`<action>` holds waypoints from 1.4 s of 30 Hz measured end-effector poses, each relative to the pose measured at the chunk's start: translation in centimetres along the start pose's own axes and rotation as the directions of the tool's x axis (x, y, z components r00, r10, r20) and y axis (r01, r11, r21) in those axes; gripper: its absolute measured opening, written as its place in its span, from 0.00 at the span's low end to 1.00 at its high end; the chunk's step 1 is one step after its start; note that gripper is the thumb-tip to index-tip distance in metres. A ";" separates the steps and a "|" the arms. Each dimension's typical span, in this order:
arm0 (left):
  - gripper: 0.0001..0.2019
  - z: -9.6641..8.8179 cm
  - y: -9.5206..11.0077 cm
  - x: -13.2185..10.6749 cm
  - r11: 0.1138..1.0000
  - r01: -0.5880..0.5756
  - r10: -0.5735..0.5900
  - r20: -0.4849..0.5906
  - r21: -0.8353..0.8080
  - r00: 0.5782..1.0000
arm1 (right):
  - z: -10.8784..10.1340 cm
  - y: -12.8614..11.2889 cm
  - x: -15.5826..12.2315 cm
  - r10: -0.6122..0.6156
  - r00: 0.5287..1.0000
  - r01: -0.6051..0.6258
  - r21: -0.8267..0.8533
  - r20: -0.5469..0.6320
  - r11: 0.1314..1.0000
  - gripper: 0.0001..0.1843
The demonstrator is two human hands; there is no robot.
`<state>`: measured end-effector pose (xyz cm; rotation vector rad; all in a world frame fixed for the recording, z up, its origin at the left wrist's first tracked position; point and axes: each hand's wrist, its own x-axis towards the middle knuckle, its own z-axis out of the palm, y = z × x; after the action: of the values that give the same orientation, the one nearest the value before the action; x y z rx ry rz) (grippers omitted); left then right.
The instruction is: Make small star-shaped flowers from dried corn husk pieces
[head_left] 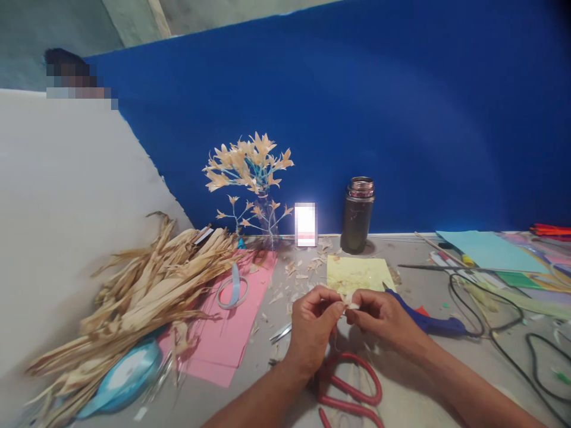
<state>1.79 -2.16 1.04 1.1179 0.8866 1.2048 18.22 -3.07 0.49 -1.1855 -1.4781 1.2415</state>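
My left hand [314,324] and my right hand [379,312] meet over the table, fingertips pinched together. Between them is a small pale corn husk piece [348,302], partly covered by the fingers. Just beyond lies a yellow paper sheet [357,270] with small scraps on it. Below my wrists rest scissors with red handles [377,380], and silver blade tips [280,334] show left of my left hand. A blue glue gun [428,321] lies beside my right hand, partly hidden by it.
Dried corn husks [156,279] are heaped at left, with teal ribbon [127,377], pink paper [223,351] and a tape roll [232,291]. Husk flowers [250,160] stand in a bottle near a dark flask [357,220]. Black cord [504,351] loops at right. Someone's head shows behind the white partition.
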 end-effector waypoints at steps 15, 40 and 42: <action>0.11 -0.2 -0.4 0.3 1.000 0.013 -0.011 0.046 -0.027 0.999 | 0.1 0.0 0.0 -0.007 1.000 0.006 0.002 0.014 1.000 0.14; 0.04 -0.4 -0.2 0.0 0.988 -0.110 0.106 0.042 0.106 0.993 | 0.0 0.0 0.0 -0.164 0.982 0.145 -0.176 -0.097 0.974 0.12; 0.03 -0.3 -0.1 0.0 0.988 -0.109 0.106 0.036 0.111 0.994 | 0.0 0.1 -0.1 -0.187 0.976 0.161 -0.215 -0.109 0.963 0.12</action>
<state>1.56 -2.11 0.83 1.2856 0.8900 1.2346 18.21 -3.12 0.42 -1.2156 -1.6042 0.8942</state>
